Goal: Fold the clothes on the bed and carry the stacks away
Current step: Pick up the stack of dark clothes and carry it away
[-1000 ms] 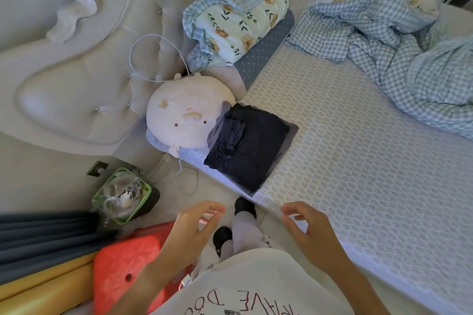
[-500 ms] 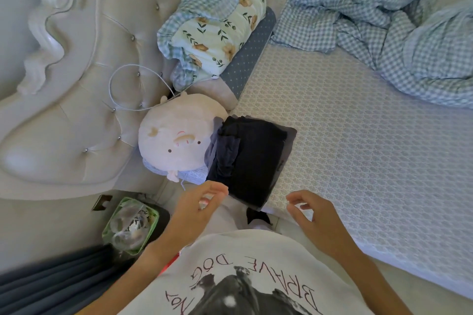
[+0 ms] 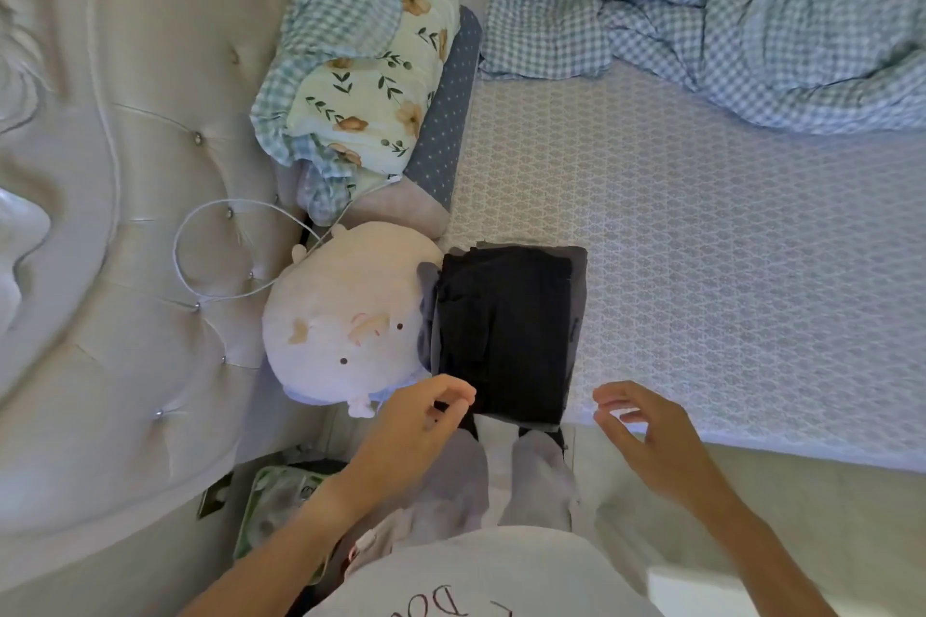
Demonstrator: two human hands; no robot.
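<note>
A folded stack of dark clothes (image 3: 506, 331), black on top with a grey layer underneath, lies at the near edge of the bed (image 3: 701, 266), right beside a round plush toy. My left hand (image 3: 416, 426) hovers at the stack's near left corner, fingers loosely curled and holding nothing. My right hand (image 3: 646, 431) hangs just right of the stack over the mattress edge, fingers relaxed and empty. Neither hand touches the stack.
A cream pig-faced plush (image 3: 345, 316) leans against the stack's left side. Behind it lie a floral pillow (image 3: 366, 65) and a tufted headboard (image 3: 125, 215) with a white cable. A crumpled checked blanket (image 3: 726, 15) covers the far right. A green basket (image 3: 280, 501) stands on the floor.
The view has swung up over the bed as I stepped closer. Both hands have come forward from the bed's side to flank the near end of the dark stack.
</note>
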